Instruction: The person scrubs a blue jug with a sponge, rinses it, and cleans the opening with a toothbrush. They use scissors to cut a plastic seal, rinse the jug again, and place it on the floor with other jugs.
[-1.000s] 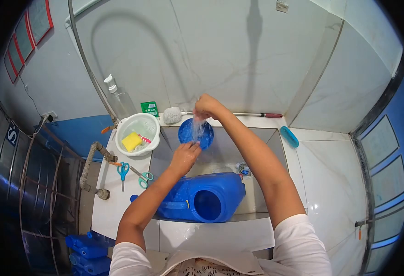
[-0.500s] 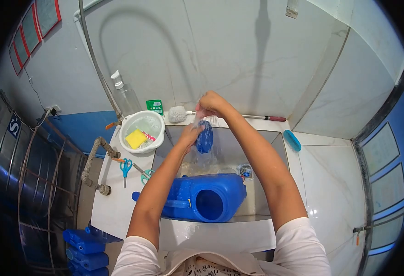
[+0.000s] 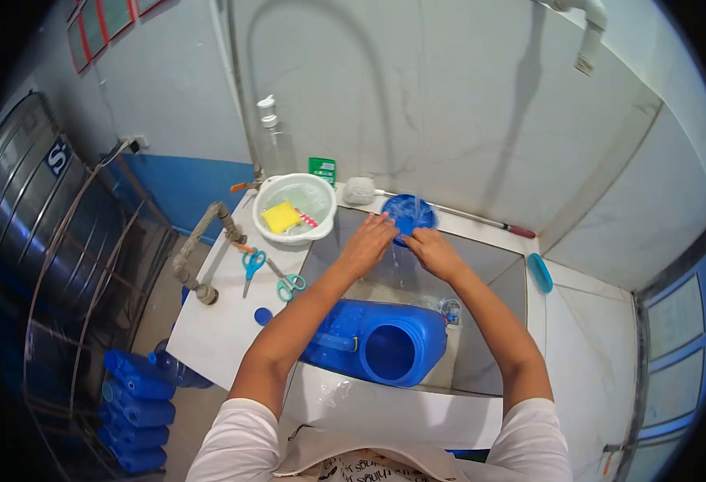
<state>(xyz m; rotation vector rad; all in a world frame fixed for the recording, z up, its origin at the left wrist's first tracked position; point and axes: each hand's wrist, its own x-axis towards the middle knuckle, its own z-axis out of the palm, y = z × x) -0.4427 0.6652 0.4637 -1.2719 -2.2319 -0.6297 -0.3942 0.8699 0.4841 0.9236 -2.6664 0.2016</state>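
Observation:
A round blue lid [image 3: 411,214] is held up over the sink [image 3: 489,277], its inner side turned upward under a thin stream of water. My left hand [image 3: 367,243] grips its left near edge with closed fingers. At the near right edge, my right hand [image 3: 436,253] pinches the rim. Water drips below the lid. Nearer to me, a large blue water container [image 3: 429,345] lies on its side across the sink, its wide mouth uncapped and facing me.
Left on the counter are a white basin [image 3: 327,225] with a yellow sponge [image 3: 281,217], blue scissors [image 3: 253,261], green-handled scissors [image 3: 290,285] and a small blue cap [image 3: 263,316]. A long-handled brush [image 3: 359,190] lies behind the sink; a turquoise brush [image 3: 539,273] lies right.
The lid has turned from edge-on to facing up. My right hand has come down from above it to its near rim. The camera view has shifted.

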